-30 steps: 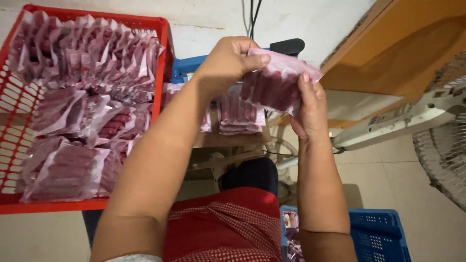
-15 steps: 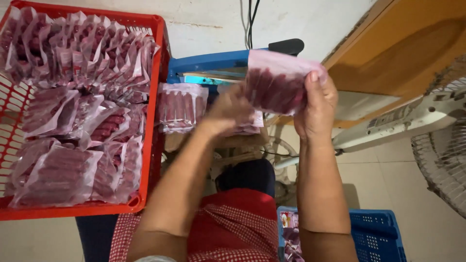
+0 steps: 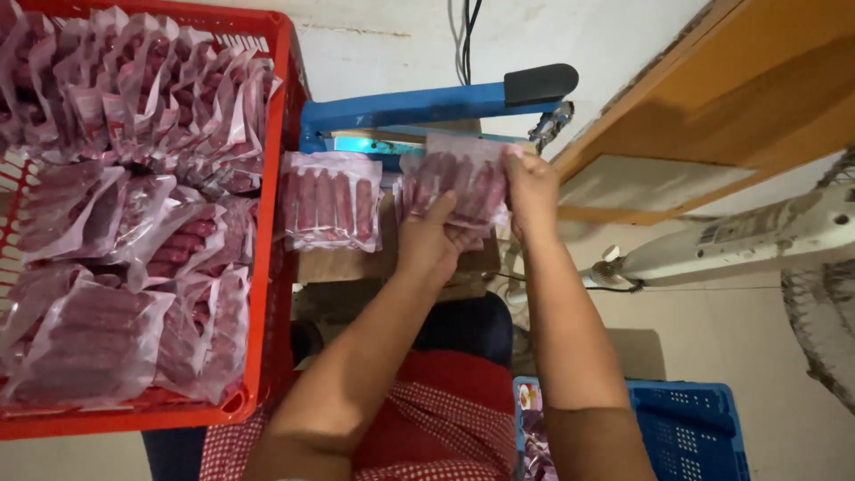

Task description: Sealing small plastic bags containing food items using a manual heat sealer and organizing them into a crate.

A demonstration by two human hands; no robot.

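Now both hands' fingers grip the sausage pouch, sausages upright, mouth toward sealer

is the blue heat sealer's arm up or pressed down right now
Up. The blue sealer arm angles above its base, leaving a gap where both hands feed the sausage pouch.
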